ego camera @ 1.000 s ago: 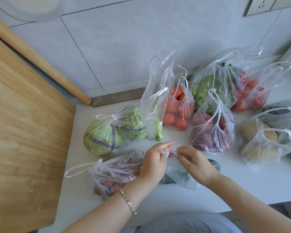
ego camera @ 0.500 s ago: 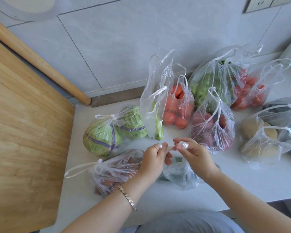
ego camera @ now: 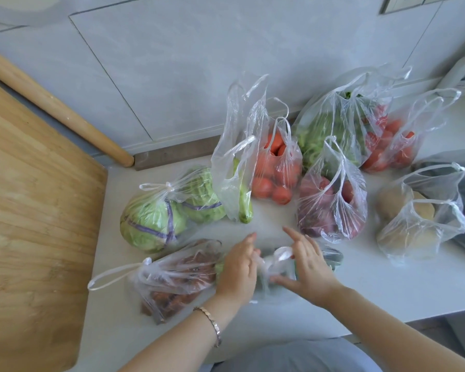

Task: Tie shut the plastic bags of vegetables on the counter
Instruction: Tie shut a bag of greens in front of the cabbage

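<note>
Left hand [ego camera: 238, 267], low centre of frame: fingers straight, seen edge-on, nothing gripped, laid against the left flank of the small bag [ego camera: 269, 267]. Right hand [ego camera: 310, 267] opposite: fingers spread and straight, thumb against the plastic low down, no pinch visible. Some blur there, so contact is a judgement, not a certainty.

Between the two hands: white twist of handles [ego camera: 283, 252] standing up from the small bag, looks knotted. Dark green contents lying lengthwise left to right on the counter [ego camera: 387, 285], far end poking out past the right hand.

Further out, lower left: bag of brown pieces [ego camera: 172, 275], tied, loop trailing left. Above it: cabbage bag [ego camera: 156, 213], also tied.

Up-frame, middle to upper right, handles loose and mouths open: tall bag [ego camera: 235, 170] with one green vegetable, tomato bag [ego camera: 277, 170], purple-red bag [ego camera: 330, 202], leafy-greens bag [ego camera: 330, 124], second red bag [ego camera: 392, 140], potato bag [ego camera: 419, 226] at far right.

Key relation for the next move, as a guess: nearest untied ones straight up-frame from the hands. Tall bag just above the left hand, purple-red bag just above the right, touching neither. Handles upright on both, so probably a reach up and over, not in from the side. Small bag likely done.
</note>
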